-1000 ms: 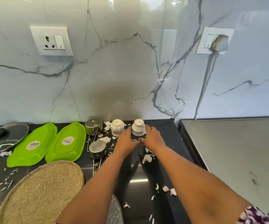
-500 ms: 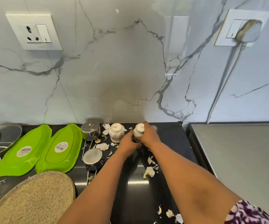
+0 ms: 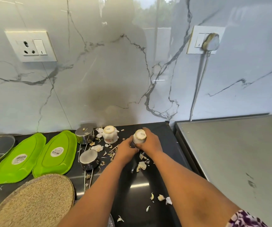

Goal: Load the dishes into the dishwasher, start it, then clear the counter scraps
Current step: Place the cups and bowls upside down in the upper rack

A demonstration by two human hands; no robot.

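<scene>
Since half a second ago you have tipped the white cup (image 3: 140, 136) toward yourself, so its labelled base faces up. Your right hand (image 3: 150, 142) wraps its far side, fingers curled round it; your left hand (image 3: 125, 149) clasps its lower near side. A second white cup (image 3: 110, 134) stands upside down just left of it, amid garlic peels (image 3: 141, 165), well right of two green trays (image 3: 55, 153).

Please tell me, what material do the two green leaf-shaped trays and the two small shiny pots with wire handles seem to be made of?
The two green leaf-shaped trays look like moulded plastic: uniform bright colour, soft sheen, paper stickers on their undersides. The two small shiny pots with wire handles appear to be polished stainless steel, judging by their mirror-like grey reflections.
</scene>
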